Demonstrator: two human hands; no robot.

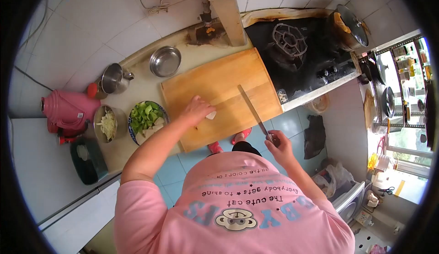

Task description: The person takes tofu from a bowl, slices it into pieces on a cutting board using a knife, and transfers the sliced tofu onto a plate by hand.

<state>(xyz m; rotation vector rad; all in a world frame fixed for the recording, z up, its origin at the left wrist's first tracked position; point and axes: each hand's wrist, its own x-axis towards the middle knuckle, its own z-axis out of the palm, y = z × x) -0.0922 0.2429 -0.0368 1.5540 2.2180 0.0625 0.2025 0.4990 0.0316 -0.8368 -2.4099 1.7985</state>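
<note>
My left hand [197, 110] is over the left part of the wooden cutting board [228, 78], its fingers curled beside a small pale piece of food [211, 115]. Whether the fingers grip that piece is hard to make out. At the board's near right side, my right hand [280, 146] is closed around the handle of a knife [253, 110], whose blade points up and left over the board. Left of the board, a patterned plate [131, 130] carries chopped green vegetable [146, 115] and pale slices [150, 129].
An empty metal bowl [165, 61] sits behind the board. Farther left are a bowl of pale shreds [109, 125], a metal cup [114, 79], a pink thermos [71, 109] and a dark green container [89, 162]. A black stove [304, 66] with a pot [350, 28] adjoins the board's right side.
</note>
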